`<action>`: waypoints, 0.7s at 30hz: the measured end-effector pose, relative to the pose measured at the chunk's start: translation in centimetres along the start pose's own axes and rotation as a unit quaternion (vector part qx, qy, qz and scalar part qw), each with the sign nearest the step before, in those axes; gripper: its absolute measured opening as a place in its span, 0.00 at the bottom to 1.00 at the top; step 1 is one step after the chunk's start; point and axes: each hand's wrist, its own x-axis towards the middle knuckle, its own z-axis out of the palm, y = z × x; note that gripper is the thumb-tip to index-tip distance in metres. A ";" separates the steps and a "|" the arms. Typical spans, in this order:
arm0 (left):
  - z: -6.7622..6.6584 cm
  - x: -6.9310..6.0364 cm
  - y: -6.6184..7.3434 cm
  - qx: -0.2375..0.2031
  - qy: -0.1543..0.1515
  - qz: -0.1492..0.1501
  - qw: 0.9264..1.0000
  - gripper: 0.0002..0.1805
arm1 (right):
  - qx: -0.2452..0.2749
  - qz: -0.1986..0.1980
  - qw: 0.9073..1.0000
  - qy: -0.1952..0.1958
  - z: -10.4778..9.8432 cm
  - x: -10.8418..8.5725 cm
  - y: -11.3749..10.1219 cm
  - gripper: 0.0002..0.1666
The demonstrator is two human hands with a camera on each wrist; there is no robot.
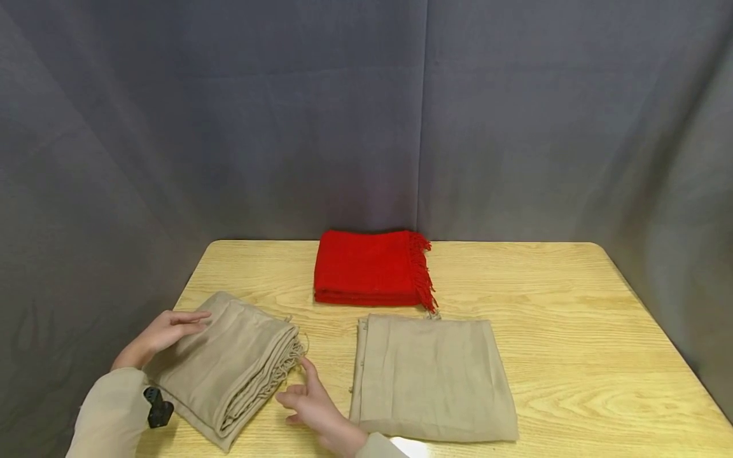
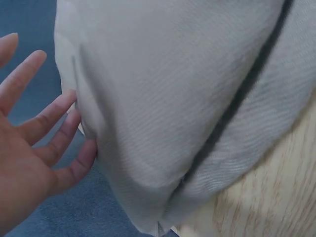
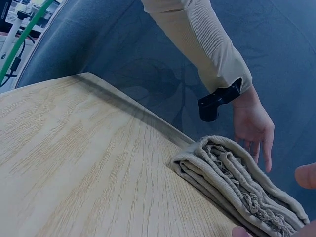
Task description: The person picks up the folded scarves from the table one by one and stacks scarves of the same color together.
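Observation:
A folded beige fringed shawl (image 1: 229, 362) lies at an angle on the table's left side, its stacked layers and fringe facing right. My left hand (image 1: 168, 331) is at its outer left edge; in the left wrist view the fingertips (image 2: 88, 153) touch the cloth, fingers spread. Beside the fringed side is my right hand (image 1: 317, 407), fingers apart, one fingertip close to the fringe; whether it touches cannot be told. Only parts of the right fingers (image 3: 307, 176) show in the right wrist view, near the shawl's layered end (image 3: 242, 190).
Another folded beige cloth (image 1: 435, 378) lies flat at the front middle of the wooden table (image 1: 595, 356). Behind it sits a folded red fringed shawl (image 1: 366, 267). Grey curtains (image 1: 321, 127) hang around the table. A black wrist camera (image 1: 158, 407) is on the left sleeve.

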 end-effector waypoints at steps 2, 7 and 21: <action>0.0 0.1 0.0 0.009 0.000 -0.011 1.000 0.33 | 0.001 -0.002 1.000 -0.001 0.1 0.1 -0.1 0.45; 0.0 0.4 -0.4 0.029 0.012 -0.023 0.999 0.35 | 0.003 -0.010 1.000 -0.001 0.3 0.3 -0.1 0.44; 0.6 0.7 -1.7 0.031 0.012 -0.032 0.999 0.36 | 0.003 -0.013 1.000 0.004 1.3 1.0 0.0 0.43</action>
